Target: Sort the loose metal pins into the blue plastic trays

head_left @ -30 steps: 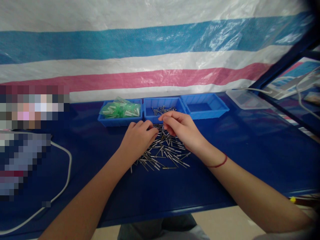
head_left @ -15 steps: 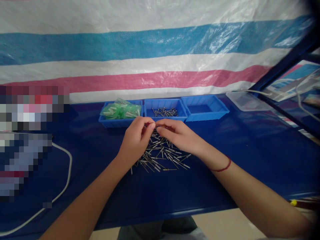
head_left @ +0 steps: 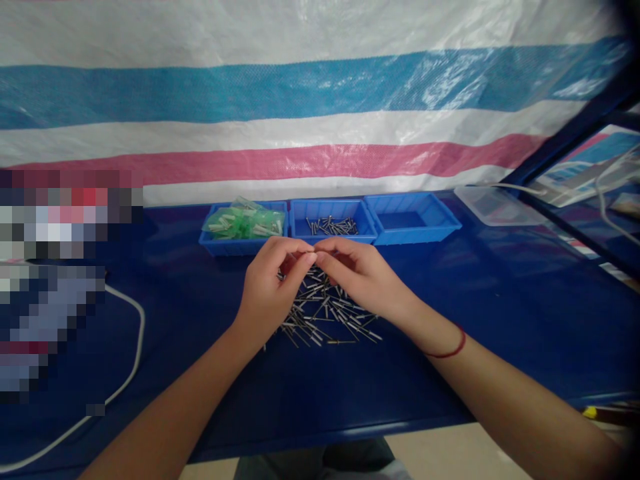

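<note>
Above a loose pile of blind rivets (head_left: 325,303) on the dark blue table, my two hands meet at the fingertips. The thumb and fingers of my left hand (head_left: 274,277) are pinched together. Opposite it, my right hand (head_left: 363,270) pinches at the same spot, with a red string round its wrist. Whatever lies between the fingertips is too small and covered to make out. Just beyond my hands, a blue bin (head_left: 334,239) holds several of the small metal pieces.
Left of that bin, another blue bin (head_left: 245,248) is filled with green-tinted plastic bags (head_left: 245,219) of small parts. To the right stand a third blue bin (head_left: 413,217) and a clear plastic lid or tray (head_left: 500,205). A white cable (head_left: 140,333) curves over the table's left side.
My fingertips have drawn closer and now touch, a little lower than before. The view has shifted slightly; the rivet pile and bins look the same.
</note>
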Available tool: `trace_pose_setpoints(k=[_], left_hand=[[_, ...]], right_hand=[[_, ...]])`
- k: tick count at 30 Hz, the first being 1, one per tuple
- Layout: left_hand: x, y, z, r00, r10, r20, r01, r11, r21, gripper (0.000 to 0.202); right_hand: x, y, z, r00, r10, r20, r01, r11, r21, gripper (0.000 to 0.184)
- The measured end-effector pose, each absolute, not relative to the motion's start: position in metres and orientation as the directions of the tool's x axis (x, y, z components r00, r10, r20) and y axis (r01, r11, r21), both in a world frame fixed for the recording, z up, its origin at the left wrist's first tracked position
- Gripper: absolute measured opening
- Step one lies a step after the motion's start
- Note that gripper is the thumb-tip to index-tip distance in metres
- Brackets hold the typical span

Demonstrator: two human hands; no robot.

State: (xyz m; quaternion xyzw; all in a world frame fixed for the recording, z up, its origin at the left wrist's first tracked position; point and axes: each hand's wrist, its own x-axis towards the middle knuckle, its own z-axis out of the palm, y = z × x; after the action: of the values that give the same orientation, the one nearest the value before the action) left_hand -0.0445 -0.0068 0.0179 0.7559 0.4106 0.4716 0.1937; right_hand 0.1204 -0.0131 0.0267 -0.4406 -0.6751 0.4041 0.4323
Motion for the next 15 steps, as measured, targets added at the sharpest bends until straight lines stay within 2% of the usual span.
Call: trace_pose_setpoints(k=[3,5,10,15], left_hand=[[-0.0448,-0.0071,0.0185,0.213,0.78,0.589,0.436,-0.615,0.657,0.005],[-0.0448,-0.0069,0.0183,0.206,0.774,0.598,0.44,-0.619,0.65,0.007],[-0.0452,-0.0044,0.0163,0.193,0.779,0.597,0.457,-0.61,0.647,0.008],[-0.0468,-0.0013,0.0147,0.222,0.803,0.554,0.467,-0.586,0.662,0.006]], right_hand=[[0.1186,-0.0136,0.0298,-0.256,0.954,0.153,0.142,0.194,-0.971,0.018],[0.1181,-0.0133,0.0305,-0.219,0.963,0.155,0.083,0.177,-0.981,0.017],[0.1178,-0.0135,0.0287,-0.099,0.971,0.217,0.023,0.22,-0.975,0.016],[0.1169,-0.0158,0.0265,-0.111,0.959,0.259,-0.001,0.261,-0.965,0.017]])
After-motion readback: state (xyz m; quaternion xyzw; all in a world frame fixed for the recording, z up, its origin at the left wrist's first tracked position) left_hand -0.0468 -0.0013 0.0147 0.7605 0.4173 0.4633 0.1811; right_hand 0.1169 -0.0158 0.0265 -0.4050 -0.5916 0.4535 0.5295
